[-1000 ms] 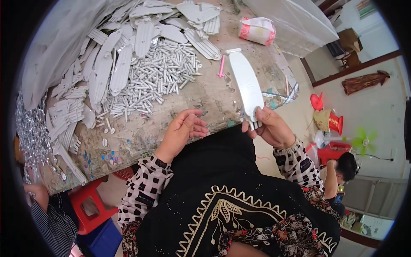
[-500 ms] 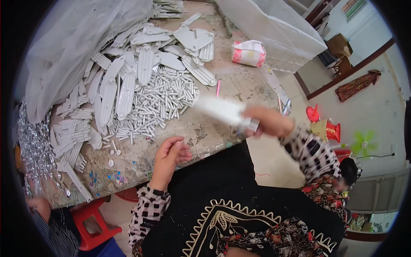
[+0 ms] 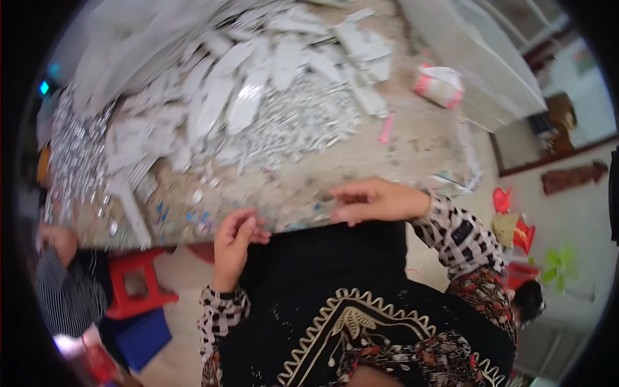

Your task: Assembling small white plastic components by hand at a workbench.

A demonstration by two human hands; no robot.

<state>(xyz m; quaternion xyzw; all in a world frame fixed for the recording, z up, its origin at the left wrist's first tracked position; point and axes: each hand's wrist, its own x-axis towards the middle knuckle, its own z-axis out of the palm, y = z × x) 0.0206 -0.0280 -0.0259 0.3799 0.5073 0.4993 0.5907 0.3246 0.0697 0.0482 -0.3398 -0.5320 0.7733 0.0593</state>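
My left hand (image 3: 236,244) is at the front edge of the worktable (image 3: 309,187), fingers loosely curled and apart, with nothing seen in it. My right hand (image 3: 377,200) reaches over the same edge to the right, its fingers stretched toward the left hand and no object between them. Beyond the hands lies a heap of short white rods (image 3: 293,119). Long white flat plastic pieces (image 3: 248,97) are piled behind and beside it. Smaller white slatted parts (image 3: 138,145) lie to the left. The picture is blurred, so fine details are lost.
A pink-and-white tissue pack (image 3: 440,87) and a pink strip (image 3: 387,128) lie at the right. Clear plastic sheeting (image 3: 148,45) covers the back left, above shiny silver pieces (image 3: 77,155). At the lower left are a co-worker's hand (image 3: 61,244) and a red stool (image 3: 138,280).
My right hand held a blurred white piece with a ribbed surface; now the hand is empty and has come left and inward. The view has shifted, and my left hand stays much as before.
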